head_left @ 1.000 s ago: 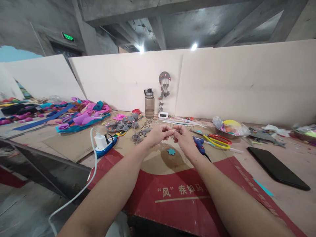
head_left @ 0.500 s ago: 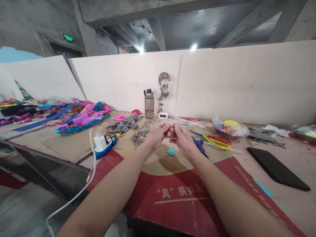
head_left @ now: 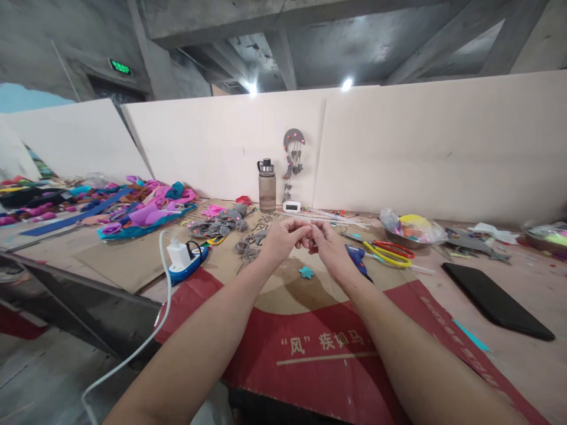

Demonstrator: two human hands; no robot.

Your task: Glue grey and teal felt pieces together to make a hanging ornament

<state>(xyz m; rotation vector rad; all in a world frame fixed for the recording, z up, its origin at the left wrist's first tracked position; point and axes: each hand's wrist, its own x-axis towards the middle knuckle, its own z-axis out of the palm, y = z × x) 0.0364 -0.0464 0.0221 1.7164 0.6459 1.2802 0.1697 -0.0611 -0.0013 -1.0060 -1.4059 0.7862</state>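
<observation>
My left hand (head_left: 280,239) and my right hand (head_left: 330,245) meet fingertip to fingertip above the cardboard sheet (head_left: 283,307). Both pinch something very small between thumb and fingers; it is too small to name. Under the hands a teal felt flower (head_left: 306,272) lies flat on the cardboard. A blue glue gun (head_left: 357,259) rests just right of my right wrist. Yellow-handled scissors (head_left: 390,254) lie beyond it.
A power strip with a white charger (head_left: 185,257) and its cable sits at left. Grey felt pieces (head_left: 221,225), a water bottle (head_left: 267,186), a small clock (head_left: 292,206), a metal bowl of scraps (head_left: 411,230) and a black tablet (head_left: 496,301) surround the work spot. Coloured felt (head_left: 142,206) is piled far left.
Both hands rose slightly and drew closer together at the fingertips. Nothing on the table moved.
</observation>
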